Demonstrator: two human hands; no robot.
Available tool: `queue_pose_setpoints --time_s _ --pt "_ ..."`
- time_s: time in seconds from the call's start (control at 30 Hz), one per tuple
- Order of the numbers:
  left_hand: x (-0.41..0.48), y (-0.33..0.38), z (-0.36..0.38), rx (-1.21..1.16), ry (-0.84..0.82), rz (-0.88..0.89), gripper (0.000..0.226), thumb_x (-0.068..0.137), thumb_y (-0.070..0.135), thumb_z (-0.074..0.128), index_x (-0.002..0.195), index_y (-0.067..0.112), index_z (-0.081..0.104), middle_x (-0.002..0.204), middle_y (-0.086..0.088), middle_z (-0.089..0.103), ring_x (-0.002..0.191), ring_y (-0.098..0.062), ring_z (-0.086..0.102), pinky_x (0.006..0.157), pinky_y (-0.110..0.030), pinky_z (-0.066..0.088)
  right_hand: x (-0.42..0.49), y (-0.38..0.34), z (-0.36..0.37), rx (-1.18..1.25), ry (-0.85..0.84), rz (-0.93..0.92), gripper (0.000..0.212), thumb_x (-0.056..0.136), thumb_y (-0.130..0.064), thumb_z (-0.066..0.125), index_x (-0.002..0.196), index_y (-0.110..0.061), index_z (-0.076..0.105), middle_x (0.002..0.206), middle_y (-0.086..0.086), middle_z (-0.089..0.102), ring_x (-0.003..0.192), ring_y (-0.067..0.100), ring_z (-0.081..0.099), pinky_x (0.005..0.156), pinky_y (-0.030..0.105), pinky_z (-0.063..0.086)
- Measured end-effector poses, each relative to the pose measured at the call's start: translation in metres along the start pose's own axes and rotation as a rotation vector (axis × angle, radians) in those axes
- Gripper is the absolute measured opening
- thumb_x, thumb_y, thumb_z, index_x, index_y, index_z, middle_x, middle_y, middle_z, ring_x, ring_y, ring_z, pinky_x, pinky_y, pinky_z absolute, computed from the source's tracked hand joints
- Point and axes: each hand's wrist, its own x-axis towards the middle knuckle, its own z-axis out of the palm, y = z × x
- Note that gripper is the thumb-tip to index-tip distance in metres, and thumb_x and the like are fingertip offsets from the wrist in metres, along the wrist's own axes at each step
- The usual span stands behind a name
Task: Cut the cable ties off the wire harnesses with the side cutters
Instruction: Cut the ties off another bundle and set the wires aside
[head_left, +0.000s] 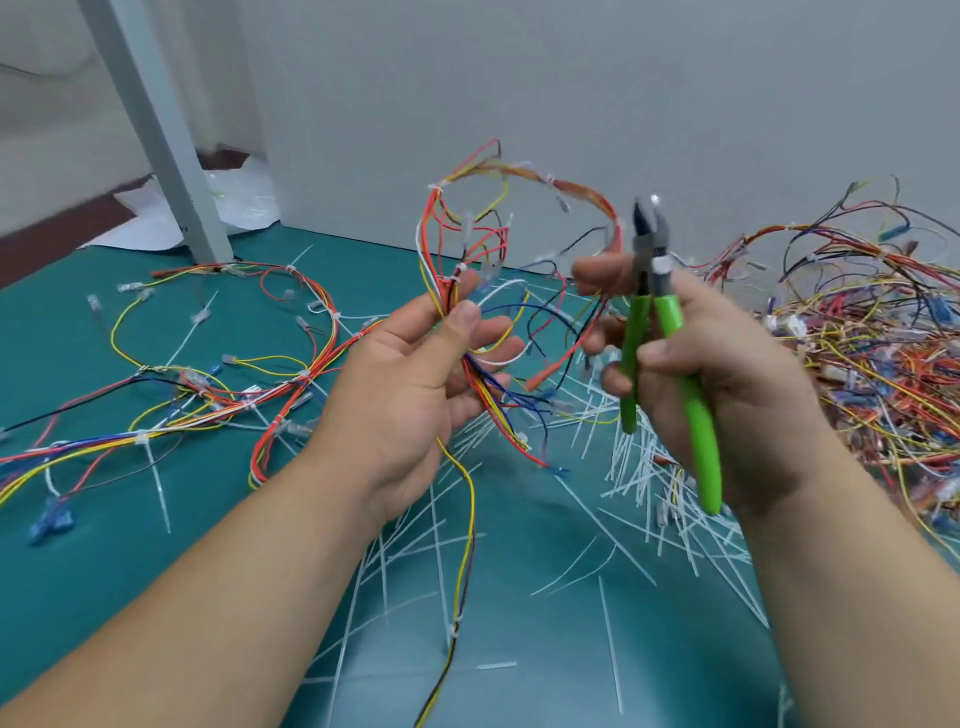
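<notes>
My left hand (415, 374) grips a wire harness (467, 249) of red, yellow, white and blue wires, lifted above the table, its loop arching up toward the wall. White cable ties (435, 187) still bind the loop in places. My right hand (717, 374) holds green-handled side cutters (670, 332) upright, jaws (649, 218) pointing up beside the right end of the loop. The index finger and thumb of that hand also pinch part of the harness near the jaws. One yellow and dark strand (467, 519) hangs down to the table.
Cut white tie tails (623, 493) litter the green table mat (182, 545) under my hands. Another tied harness (234, 384) lies spread at the left. A big tangle of loose wires (872, 353) piles at the right. A grey post (156, 130) stands at the back left before the wall.
</notes>
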Motion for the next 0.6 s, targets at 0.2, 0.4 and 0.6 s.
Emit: queue_pose_setpoints --time_s 0.2,0.4,0.6 --pt "-0.002 0.003 0.002 -0.01 -0.02 -0.035 0.037 0.075 0.023 0.072 0.112 0.022 0.07 0.087 -0.001 0.074 0.068 -0.014 0.071 0.06 -0.023 0.058 -0.005 0.0 0.015 -0.568 -0.286 -0.014 0.048 0.051 -0.023 0.071 0.099 -0.027 0.076 0.122 0.002 0.056 0.104 0.019 0.059 0.087 0.037 0.046" --pt "-0.002 0.0 0.002 0.099 0.032 -0.1 0.021 0.08 0.033 0.073 0.093 0.018 0.079 0.091 -0.012 0.071 0.069 -0.019 0.061 0.052 -0.021 0.052 -0.008 0.009 0.032 -0.675 -0.417 0.023 0.046 0.067 -0.004 0.069 0.109 -0.022 0.076 0.124 -0.008 0.055 0.125 0.01 0.054 0.107 0.025 0.04" --pt "0.004 -0.001 -0.005 0.174 -0.007 -0.021 0.031 0.104 0.014 0.048 0.092 0.01 0.077 0.09 -0.01 0.073 0.085 -0.023 0.065 0.075 -0.031 0.05 -0.006 0.008 0.029 -0.645 -0.325 0.037 0.051 0.067 -0.007 0.067 0.113 -0.028 0.077 0.105 -0.024 0.053 0.106 0.004 0.057 0.091 0.02 0.043"
